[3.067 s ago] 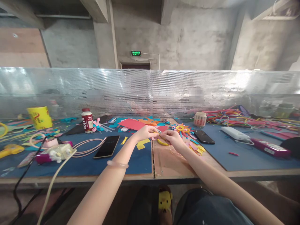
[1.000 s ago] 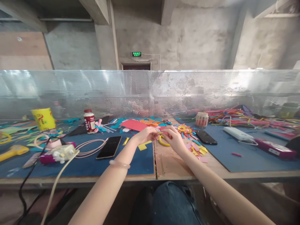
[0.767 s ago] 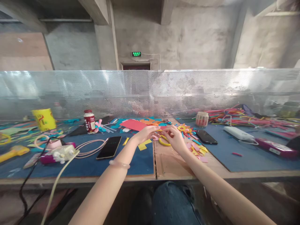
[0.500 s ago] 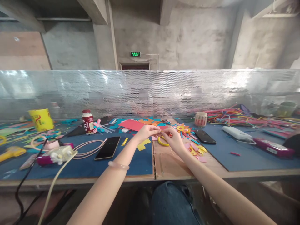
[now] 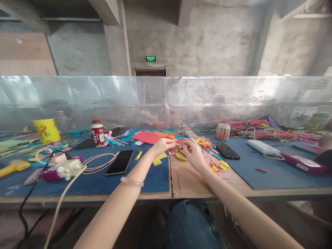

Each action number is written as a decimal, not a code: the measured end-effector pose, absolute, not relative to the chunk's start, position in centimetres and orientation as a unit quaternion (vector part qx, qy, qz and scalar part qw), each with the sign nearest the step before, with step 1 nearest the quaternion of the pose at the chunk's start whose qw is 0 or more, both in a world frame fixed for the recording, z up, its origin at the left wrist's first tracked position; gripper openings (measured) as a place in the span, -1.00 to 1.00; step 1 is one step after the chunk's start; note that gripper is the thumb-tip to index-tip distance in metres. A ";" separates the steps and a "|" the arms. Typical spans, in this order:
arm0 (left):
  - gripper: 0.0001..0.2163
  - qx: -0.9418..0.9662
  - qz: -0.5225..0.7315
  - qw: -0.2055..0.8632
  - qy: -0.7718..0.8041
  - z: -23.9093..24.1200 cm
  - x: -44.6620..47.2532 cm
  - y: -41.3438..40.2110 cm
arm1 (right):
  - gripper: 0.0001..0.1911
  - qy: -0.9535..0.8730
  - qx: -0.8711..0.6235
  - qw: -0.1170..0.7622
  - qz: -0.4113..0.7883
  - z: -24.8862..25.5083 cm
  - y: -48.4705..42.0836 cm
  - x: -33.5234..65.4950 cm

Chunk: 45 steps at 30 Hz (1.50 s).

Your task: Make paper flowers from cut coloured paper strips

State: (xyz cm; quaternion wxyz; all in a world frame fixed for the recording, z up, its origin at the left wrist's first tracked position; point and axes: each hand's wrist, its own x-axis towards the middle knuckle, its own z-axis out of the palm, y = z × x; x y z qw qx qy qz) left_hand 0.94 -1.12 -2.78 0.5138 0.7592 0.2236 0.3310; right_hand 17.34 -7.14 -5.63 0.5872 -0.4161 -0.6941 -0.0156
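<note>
Item: small paper piece (image 5: pixel 179 142), over the middle of the bench (image 5: pixel 181 180), just above a yellow ring (image 5: pixel 181 158).
Held by: left hand (image 5: pixel 162 145) and right hand (image 5: pixel 194 153), 2 fingertip pinches closed on it.
Handling, judged: light grip, wrists steadied.

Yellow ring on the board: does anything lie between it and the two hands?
Nothing visible does. The left hand and right hand meet fingertip to fingertip right over the yellow ring, which lies on the bare board. Whether they pinch anything is too small to tell.
</note>
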 end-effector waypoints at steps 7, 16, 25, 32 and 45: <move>-0.78 0.766 0.330 0.497 0.240 -2.8 0.9 -1.1 | -0.82 -0.719 -0.412 0.559 -0.035 -6.0 -6.6 17.6; -0.76 0.756 0.313 0.523 0.240 -2.9 1.0 -1.2 | -0.84 -0.711 -0.426 0.559 -0.028 -5.6 -6.7 17.3; -0.78 0.719 0.321 0.562 0.252 -2.8 1.4 -2.0 | -0.83 -0.727 -0.431 0.508 -0.165 -6.4 -6.2 17.8; -0.79 0.709 0.342 0.551 0.277 -3.1 1.8 -1.8 | -0.80 -0.734 -0.471 0.399 -0.282 -6.7 -6.1 17.6; -0.70 0.662 0.390 0.586 0.259 -2.9 1.4 -1.7 | -0.60 -0.740 -0.511 0.290 -0.327 -6.3 -7.4 16.7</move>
